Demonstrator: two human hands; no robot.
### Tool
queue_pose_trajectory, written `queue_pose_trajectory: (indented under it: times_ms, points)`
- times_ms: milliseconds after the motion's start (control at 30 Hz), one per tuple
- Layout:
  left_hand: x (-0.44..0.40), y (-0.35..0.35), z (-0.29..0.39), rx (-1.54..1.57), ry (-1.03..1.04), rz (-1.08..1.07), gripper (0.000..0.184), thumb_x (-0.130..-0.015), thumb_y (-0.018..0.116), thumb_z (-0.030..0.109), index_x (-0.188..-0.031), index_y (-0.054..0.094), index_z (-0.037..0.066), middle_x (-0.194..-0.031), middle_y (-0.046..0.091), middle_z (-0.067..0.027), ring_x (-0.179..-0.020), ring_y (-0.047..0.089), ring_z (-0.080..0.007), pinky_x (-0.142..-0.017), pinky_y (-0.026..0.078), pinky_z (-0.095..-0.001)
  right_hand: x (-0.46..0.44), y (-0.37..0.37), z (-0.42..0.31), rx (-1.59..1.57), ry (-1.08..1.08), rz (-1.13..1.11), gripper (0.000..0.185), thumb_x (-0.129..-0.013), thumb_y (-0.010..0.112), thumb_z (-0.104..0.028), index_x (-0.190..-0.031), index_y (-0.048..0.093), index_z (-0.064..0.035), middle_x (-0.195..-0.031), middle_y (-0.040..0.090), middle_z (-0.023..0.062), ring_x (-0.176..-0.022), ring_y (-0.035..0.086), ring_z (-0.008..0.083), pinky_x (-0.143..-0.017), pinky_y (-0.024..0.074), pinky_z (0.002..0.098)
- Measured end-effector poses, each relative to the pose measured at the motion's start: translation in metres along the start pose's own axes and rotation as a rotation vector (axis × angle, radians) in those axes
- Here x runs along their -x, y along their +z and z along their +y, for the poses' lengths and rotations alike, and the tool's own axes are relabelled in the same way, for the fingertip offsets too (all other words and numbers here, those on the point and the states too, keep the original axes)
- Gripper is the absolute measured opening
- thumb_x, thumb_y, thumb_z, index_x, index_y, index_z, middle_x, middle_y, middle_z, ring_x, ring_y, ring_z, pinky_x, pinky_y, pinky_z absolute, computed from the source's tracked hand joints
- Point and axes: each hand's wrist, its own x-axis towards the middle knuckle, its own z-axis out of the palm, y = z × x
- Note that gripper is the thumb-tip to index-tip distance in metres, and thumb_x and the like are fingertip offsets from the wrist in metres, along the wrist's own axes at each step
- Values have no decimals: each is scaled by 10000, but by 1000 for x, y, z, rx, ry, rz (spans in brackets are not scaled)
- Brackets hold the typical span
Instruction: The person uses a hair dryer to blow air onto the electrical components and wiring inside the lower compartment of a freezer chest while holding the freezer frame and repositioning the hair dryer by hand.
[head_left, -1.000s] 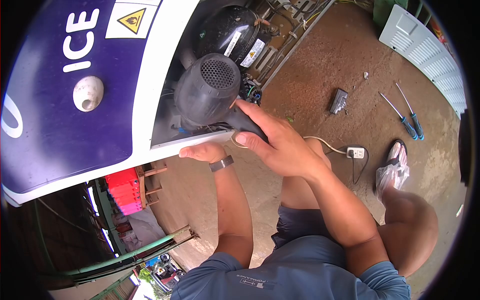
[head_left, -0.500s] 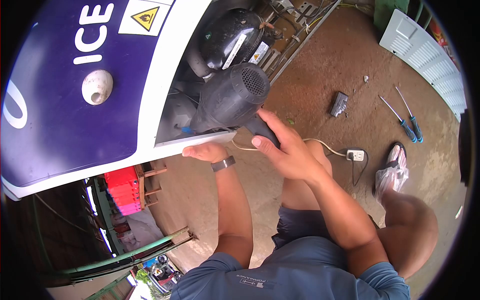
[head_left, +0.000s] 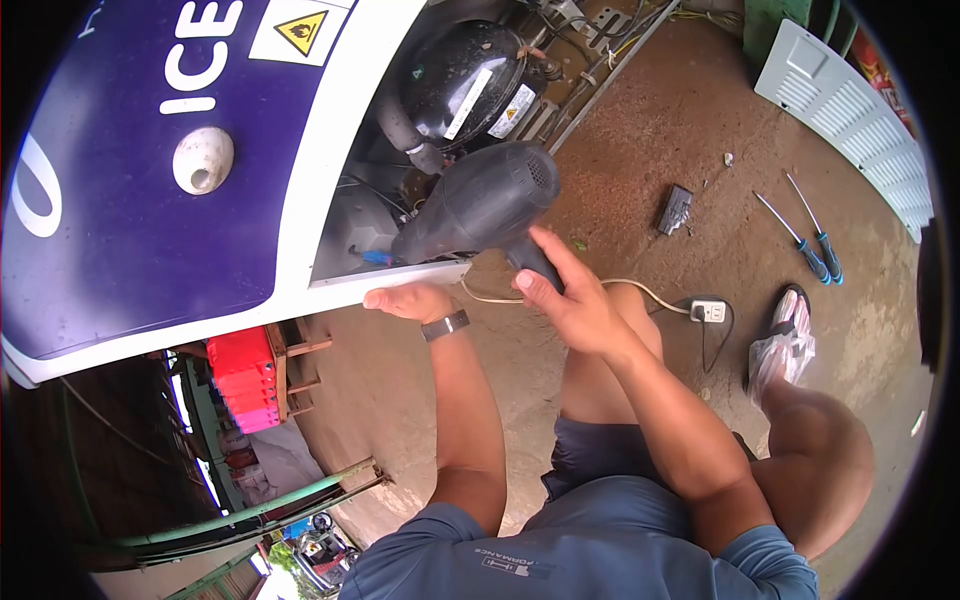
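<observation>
A dark grey hair dryer (head_left: 485,200) is in my right hand (head_left: 575,295), which is wrapped around its handle. Its nozzle points left into the open compartment of a blue and white cabinet (head_left: 130,230) marked ICE. Near the nozzle is a small blue piece (head_left: 376,257) beside a grey part. My left hand (head_left: 412,300) is held against the white lower edge of the cabinet, one digit stretched out to the left; its other fingers are largely hidden. Deeper inside sits a black compressor (head_left: 455,85) with a warning label and a covered pipe.
Two blue-handled screwdrivers (head_left: 815,258) lie on the floor at right, near a small black box-like object (head_left: 676,210). A socket block (head_left: 709,311) with a plug and cables lies near my foot. A white slotted panel (head_left: 850,120) stands at far right. Red crates (head_left: 243,375) are at left.
The hair dryer has tilted and turned slightly in my right hand, its rear grille now facing more to the right. More of the blue piece and the pipe shows. My left hand stays put.
</observation>
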Motion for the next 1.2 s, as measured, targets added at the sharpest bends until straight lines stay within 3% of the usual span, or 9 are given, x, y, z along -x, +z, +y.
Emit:
queue_pose_trajectory:
  times_ms: [67,300,367,1100,1167,1200]
  points:
    - [1,3,1,21,22,19,1018,-1022,251,816,-1561,278,-48,-1545,400,-226,-1352,493,-329,-1136,468,-463,0,1,-1,-115,90,-23,640,-1071,661,-240,-1610,383,-36,-1270,600,104,-966,636,139,-810,561,297]
    - [2,2,0,-24,15,75,1041,-1005,275,835,-1570,276,-39,-1554,398,-216,-1364,488,-331,-1150,458,-463,-3,-1,6,-168,150,-43,666,-1076,652,-264,-1635,342,-77,-1100,653,83,-884,621,126,-742,526,278]
    - [-2,-4,-11,51,23,-4,1045,-1003,274,836,-1578,263,-37,-1562,394,-212,-1371,484,-333,-1156,454,-462,-4,-1,7,-210,164,-41,677,-1076,652,-279,-1638,330,-80,-1071,661,78,-868,612,119,-720,505,266]
    - [-1,-1,-4,118,-15,-73,1106,-961,293,886,-1565,286,-40,-1567,405,-230,-1397,477,-347,-1171,441,-473,-6,6,3,-209,128,-71,688,-1074,656,-280,-1636,320,-72,-1113,661,77,-892,620,127,-735,510,286]
    - [-1,0,-3,118,-8,-87,1103,-952,292,896,-1532,320,-42,-1531,444,-224,-1368,505,-344,-1149,465,-483,-4,7,-1,-206,147,-52,694,-1055,688,-329,-1620,385,-63,-1206,658,95,-906,642,144,-849,542,322]
    - [-1,-2,-5,118,-8,-87,1103,-952,292,896,-1532,320,-42,-1531,444,-224,-1368,505,-344,-1149,465,-483,-4,8,-2,-205,146,-52,694,-1055,688,-329,-1620,385,-63,-1206,658,95,-906,642,144,-849,542,322]
